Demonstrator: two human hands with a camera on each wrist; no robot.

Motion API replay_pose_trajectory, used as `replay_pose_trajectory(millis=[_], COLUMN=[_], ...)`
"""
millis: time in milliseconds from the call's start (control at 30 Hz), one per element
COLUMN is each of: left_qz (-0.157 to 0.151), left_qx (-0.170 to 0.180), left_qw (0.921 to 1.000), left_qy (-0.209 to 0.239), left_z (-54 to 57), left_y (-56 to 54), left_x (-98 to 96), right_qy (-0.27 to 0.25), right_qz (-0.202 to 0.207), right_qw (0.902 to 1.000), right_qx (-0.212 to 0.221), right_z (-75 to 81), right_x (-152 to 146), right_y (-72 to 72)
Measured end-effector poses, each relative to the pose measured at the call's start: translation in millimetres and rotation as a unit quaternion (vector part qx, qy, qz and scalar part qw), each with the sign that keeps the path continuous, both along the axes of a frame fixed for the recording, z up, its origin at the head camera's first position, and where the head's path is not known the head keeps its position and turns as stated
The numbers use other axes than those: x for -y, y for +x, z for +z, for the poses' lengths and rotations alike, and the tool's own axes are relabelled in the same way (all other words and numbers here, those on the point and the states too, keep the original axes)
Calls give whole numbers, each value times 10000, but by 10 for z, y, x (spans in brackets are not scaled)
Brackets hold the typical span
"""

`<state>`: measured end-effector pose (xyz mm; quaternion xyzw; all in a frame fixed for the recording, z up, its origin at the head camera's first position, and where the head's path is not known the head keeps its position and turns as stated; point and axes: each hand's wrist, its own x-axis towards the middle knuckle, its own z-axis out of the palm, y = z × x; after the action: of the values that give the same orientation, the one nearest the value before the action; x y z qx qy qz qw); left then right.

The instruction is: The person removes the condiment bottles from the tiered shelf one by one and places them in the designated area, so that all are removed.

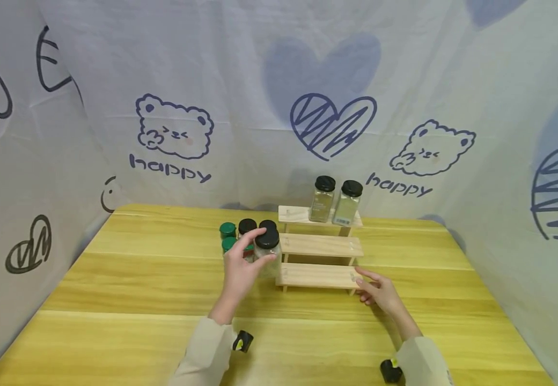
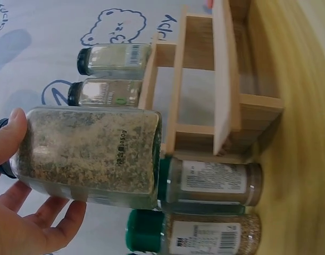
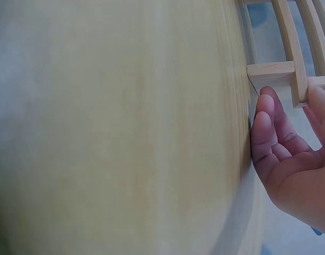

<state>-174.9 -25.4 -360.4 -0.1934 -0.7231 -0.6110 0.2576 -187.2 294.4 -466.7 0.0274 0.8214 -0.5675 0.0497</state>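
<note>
My left hand [image 1: 242, 271] grips a square glass spice jar [image 2: 88, 154] by its upper part, fingers and thumb on opposite sides. The jar has a black lid [image 1: 267, 238] and flaky, speckled contents. It is held upright, left of a three-step wooden rack [image 1: 320, 245]. My right hand [image 1: 379, 292] holds the right end of the rack's lowest step, one finger on top and others curled by its leg [image 3: 271, 71]. Two black-lidded jars, one brownish [image 1: 322, 199] and one paler [image 1: 348, 203], stand on the top step.
Left of the rack, green-lidded jars [image 2: 194, 234] and black-lidded jars [image 1: 247, 225] stand close together on the wooden table [image 1: 139, 279], partly hidden by my left hand. A printed white cloth [image 1: 250, 107] hangs behind the table. Both wrists carry small black cameras [image 1: 243, 341].
</note>
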Motion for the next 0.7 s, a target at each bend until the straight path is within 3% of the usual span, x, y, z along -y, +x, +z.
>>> replay_pose_trajectory(millis=[233, 467, 700], left_qz=[143, 135, 156], left_qx=[0, 223, 374], left_qw=[9999, 9996, 9990], left_qy=[-91, -99, -170], left_z=[-122, -480, -626], left_y=[25, -111, -143], left_x=[23, 59, 90], right_qy=[17, 0, -49], right_qz=[-50, -31, -23], right_qw=[10000, 10000, 9999], right_qx=[-43, -3, 101], right_z=[4, 16, -18], right_x=[11, 7, -13], right_y=[8, 12, -28])
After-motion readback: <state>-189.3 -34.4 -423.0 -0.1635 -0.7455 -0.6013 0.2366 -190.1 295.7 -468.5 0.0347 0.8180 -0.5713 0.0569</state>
